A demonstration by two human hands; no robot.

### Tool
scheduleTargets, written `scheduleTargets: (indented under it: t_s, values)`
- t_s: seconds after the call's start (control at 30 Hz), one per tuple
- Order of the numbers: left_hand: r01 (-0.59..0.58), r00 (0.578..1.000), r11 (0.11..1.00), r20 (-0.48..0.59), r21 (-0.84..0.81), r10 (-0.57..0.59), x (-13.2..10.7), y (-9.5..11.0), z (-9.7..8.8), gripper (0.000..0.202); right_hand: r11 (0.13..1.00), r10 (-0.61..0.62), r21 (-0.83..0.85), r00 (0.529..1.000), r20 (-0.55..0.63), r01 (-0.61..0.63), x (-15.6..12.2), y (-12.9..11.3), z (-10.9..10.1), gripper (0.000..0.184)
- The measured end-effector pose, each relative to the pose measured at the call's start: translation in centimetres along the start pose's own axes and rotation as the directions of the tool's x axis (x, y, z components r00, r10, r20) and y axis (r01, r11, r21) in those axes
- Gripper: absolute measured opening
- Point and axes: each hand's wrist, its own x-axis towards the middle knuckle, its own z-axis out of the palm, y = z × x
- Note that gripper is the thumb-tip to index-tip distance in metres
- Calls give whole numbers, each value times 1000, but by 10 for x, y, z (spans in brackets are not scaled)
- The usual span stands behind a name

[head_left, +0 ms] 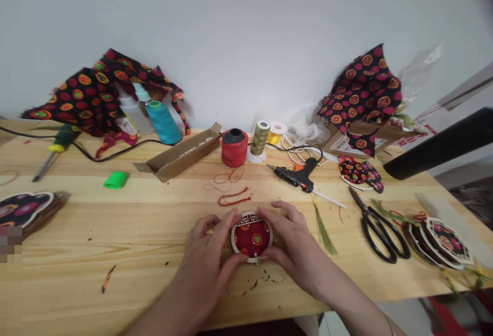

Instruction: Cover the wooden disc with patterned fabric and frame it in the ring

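A round pendant (pixel 252 237) with a pale wooden frame lies at the middle front of the table. Dark red patterned fabric fills it, and a fretwork strip crosses its top. My left hand (pixel 210 254) grips its left rim between thumb and fingers. On the opposite rim, my right hand (pixel 290 238) holds it the same way. A small loop shows at the pendant's lower edge. Just beyond it lies a folded red cord (pixel 234 200). Small dark fabric scraps (pixel 256 280) are scattered on the near side.
Behind stand a red thread spool (pixel 234 150), an olive thread spool (pixel 261 138) and a long cardboard box (pixel 188 153). To the right lie a glue gun (pixel 296 176), a green tassel (pixel 322 225), black-handled scissors (pixel 379 230) and stacked finished ornaments (pixel 439 241). A screwdriver (pixel 54 153) is at far left.
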Motion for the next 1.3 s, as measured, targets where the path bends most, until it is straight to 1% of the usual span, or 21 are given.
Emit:
scheduleTargets:
  t_s: [0.2,0.33,0.4,0.73,0.93,1.1,1.3]
  values:
    - [-38,999,999,14,5,38,0,2,-3,55,999,14,28,1000,23,-15,0,-2,-3,71]
    - [-107,994,994,23,40,106,2,4,-5,48,999,17,43,999,36,-18,1,-5,-5,73]
    - [-122,992,991,20,63,121,4,5,-6,44,999,17,39,999,45,-19,1,-6,-5,73]
    - [-101,994,984,46,144,95,7,13,-11,38,1000,13,-21,998,61,-11,3,-11,-9,74]
    - [-78,995,986,70,146,69,8,13,-13,41,999,1,-40,998,62,1,5,-10,-8,73]
    - [-59,996,991,73,119,51,7,12,-12,40,1000,11,18,998,63,-12,4,-10,-9,73]
    - [-67,998,993,28,95,64,5,8,-9,40,994,19,104,999,41,-23,1,-10,-7,69]
